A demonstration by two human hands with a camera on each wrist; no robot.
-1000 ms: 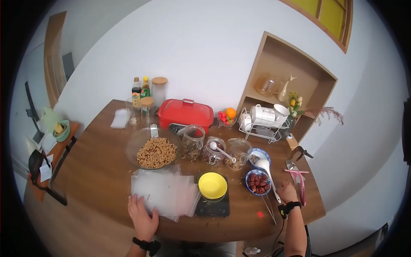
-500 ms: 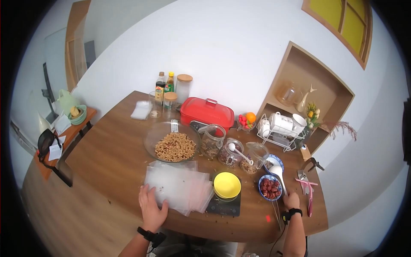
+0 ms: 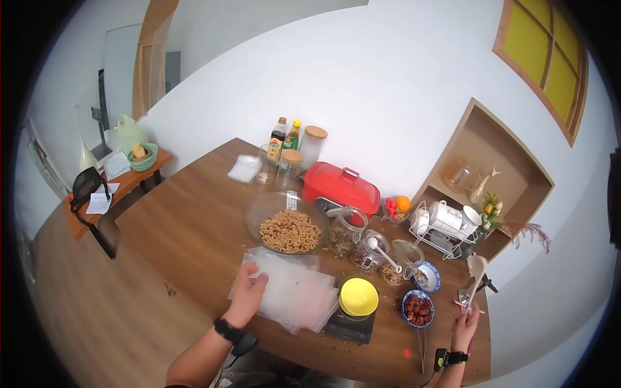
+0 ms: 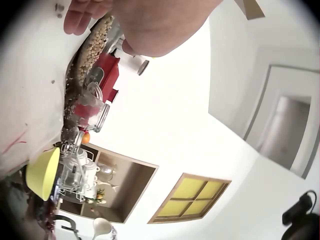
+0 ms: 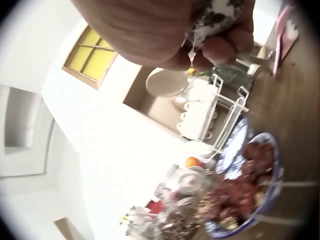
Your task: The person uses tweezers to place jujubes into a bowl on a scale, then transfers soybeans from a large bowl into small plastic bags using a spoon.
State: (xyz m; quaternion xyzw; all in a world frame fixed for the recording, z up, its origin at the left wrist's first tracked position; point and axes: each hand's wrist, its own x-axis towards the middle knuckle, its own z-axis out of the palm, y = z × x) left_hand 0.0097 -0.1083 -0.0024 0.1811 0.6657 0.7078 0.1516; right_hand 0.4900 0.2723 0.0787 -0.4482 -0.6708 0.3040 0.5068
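In the head view my right hand (image 3: pixel 464 328) grips the handle of a large white spoon (image 3: pixel 477 266), bowl up, at the table's right side. The right wrist view shows my fingers curled round its speckled handle (image 5: pixel 217 22). A blue-and-white bowl of dried red dates (image 3: pixel 417 309) stands left of that hand. My left hand (image 3: pixel 246 294) lies over the left edge of a stack of clear plastic bags (image 3: pixel 291 291), with thumb and fingers apart. Right of the bags, a yellow bowl (image 3: pixel 359 297) sits on a black kitchen scale (image 3: pixel 348 328).
Behind the bags is a glass bowl of soybeans (image 3: pixel 290 231). Glass jars (image 3: pixel 347 229), one with a small white spoon (image 3: pixel 385 255) across it, stand beside it. A red electric cooker (image 3: pixel 341 187), a cup rack (image 3: pixel 443 229) and a second blue-and-white bowl (image 3: pixel 427 277) are farther back.
My right hand has lifted the large white spoon from beside the date bowl and moved it right. The left hand has shifted up along the bags' left edge. The head view has turned left.
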